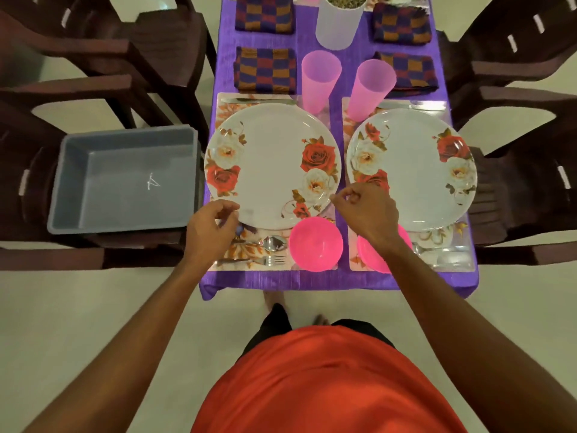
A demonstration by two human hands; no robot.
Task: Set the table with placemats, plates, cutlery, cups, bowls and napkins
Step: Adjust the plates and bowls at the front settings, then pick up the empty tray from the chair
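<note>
Purple-clothed bench, pale floor. Grey tub on a dark chair left of the left floral plate; left hand, right hand curl at that plate's rim, grip unclear.

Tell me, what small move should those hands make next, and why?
Probably slide the left plate slightly toward the middle of the table. The left hand and right hand sit at either side of its near rim, and the plate overhangs the left edge of its placemat; whether they grip it is unclear.

A plate lies on its placemat, cup behind, bowl before.
</note>
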